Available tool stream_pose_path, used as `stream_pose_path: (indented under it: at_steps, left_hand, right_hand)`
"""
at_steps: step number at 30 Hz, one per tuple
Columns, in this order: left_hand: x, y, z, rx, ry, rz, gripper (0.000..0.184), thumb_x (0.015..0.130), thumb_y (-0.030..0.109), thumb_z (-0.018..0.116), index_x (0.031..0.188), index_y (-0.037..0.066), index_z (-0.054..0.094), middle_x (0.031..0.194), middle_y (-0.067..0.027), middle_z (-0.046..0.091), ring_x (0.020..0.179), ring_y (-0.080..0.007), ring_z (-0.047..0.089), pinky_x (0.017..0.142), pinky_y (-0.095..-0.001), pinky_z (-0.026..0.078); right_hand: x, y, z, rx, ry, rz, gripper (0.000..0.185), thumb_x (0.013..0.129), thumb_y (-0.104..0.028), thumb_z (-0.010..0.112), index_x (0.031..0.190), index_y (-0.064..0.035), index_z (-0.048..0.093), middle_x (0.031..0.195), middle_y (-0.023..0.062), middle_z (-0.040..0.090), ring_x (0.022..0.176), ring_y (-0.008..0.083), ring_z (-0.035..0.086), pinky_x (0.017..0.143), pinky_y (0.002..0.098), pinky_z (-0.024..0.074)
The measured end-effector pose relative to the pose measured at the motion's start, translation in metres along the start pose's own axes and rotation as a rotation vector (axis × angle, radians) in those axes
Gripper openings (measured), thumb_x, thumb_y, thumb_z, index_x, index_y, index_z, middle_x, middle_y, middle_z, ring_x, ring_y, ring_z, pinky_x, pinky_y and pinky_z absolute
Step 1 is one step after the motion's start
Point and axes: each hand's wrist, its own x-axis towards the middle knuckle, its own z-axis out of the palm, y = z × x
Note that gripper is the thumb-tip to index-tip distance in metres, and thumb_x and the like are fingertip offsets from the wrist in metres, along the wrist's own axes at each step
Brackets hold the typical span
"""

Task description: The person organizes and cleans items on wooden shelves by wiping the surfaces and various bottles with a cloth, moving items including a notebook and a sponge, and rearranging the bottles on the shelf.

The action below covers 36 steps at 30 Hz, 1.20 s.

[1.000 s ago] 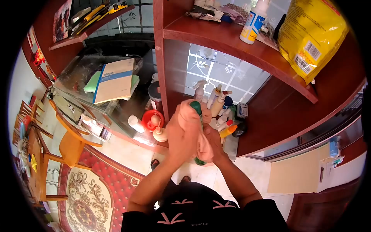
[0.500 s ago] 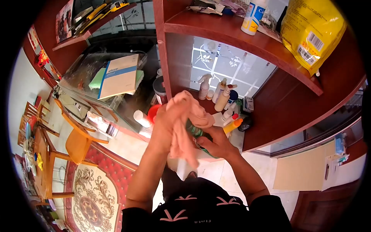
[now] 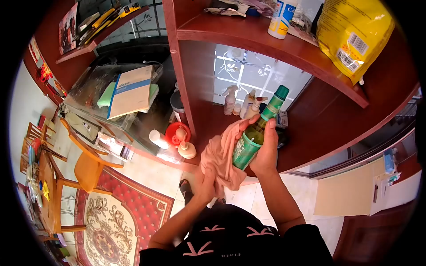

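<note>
A green glass bottle (image 3: 254, 135) with a dark green cap and a green label is gripped in my right hand (image 3: 266, 150). It tilts, with its cap up and to the right. My left hand (image 3: 206, 184) is closed on a pink cloth (image 3: 224, 155), which is bunched against the bottle's left side and lower end. The cloth covers part of my left fingers. Left of the cloth, a cream pump bottle (image 3: 187, 150) stands near a red round container (image 3: 177, 134) and a white bottle (image 3: 159, 138).
Several bottles, among them a clear spray bottle (image 3: 230, 100), stand at the back of the cabinet. A curved shelf (image 3: 248, 40) overhead holds a yellow bag (image 3: 355, 40) and a white-blue bottle (image 3: 282, 18). At left, a notebook (image 3: 130, 93) rests on a glass-topped surface.
The green bottle has come up into clear view in my right hand. My left hand has moved down with the cloth, which now lies against the bottle, uncovering the cream pump bottle.
</note>
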Motion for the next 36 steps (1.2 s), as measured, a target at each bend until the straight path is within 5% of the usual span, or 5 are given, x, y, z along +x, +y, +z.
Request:
stream_pose_path:
  at_steps: [10,15,21,24,36]
  left_hand:
    - [0.026,0.014,-0.019,-0.413,-0.265,-0.572,0.053,0.093,0.034,0.057,0.131,-0.002,0.049,0.102,-0.0147,0.067,0.083,-0.0214,0.068,0.067,-0.0338,0.056]
    - [0.029,-0.007,0.01,-0.096,0.024,-0.159,0.056,0.095,0.028,0.06,0.137,-0.005,0.043,0.107,-0.0138,0.065,0.094,-0.019,0.064,0.082,-0.0314,0.051]
    - [0.026,0.025,0.058,0.905,-0.038,0.74,0.082,0.088,0.037,0.068,0.146,-0.004,0.027,0.145,-0.0315,0.031,0.136,-0.0435,0.032,0.111,-0.0521,0.027]
    - [0.036,-0.004,0.043,1.065,0.056,0.902,0.082,0.086,0.036,0.069,0.146,-0.002,0.029,0.149,-0.023,0.026,0.138,-0.0348,0.03,0.111,-0.0448,0.028]
    - [0.039,-0.038,0.013,-0.393,0.084,-0.281,0.049,0.101,0.041,0.048,0.119,-0.004,0.05,0.104,-0.0134,0.06,0.089,-0.0182,0.064,0.077,-0.0313,0.055]
  right_hand:
    - [0.02,-0.008,-0.013,-0.006,-0.477,0.085,0.026,0.094,-0.028,0.061,0.09,-0.0051,0.05,0.091,0.0141,0.061,0.079,0.0246,0.063,0.075,0.0383,0.0514]
    - [0.007,-0.004,-0.002,-0.323,-0.289,0.003,0.028,0.096,-0.027,0.06,0.08,-0.0087,0.047,0.074,0.0105,0.061,0.07,0.0185,0.057,0.07,0.0328,0.0474]
    - [0.002,0.012,0.002,-0.347,0.056,-0.289,0.014,0.095,-0.015,0.062,0.088,-0.0037,0.055,0.114,0.0129,0.063,0.112,0.0219,0.057,0.1,0.0369,0.0425]
    - [0.0,0.0,-0.001,-0.362,0.046,-0.315,0.018,0.095,-0.016,0.062,0.084,-0.0053,0.052,0.105,0.0134,0.064,0.106,0.0234,0.058,0.104,0.0443,0.0395]
    - [0.006,0.009,-0.013,-0.411,0.036,-0.324,0.021,0.095,-0.012,0.056,0.078,-0.008,0.045,0.068,0.0037,0.049,0.053,0.0137,0.048,0.068,0.0367,0.0483]
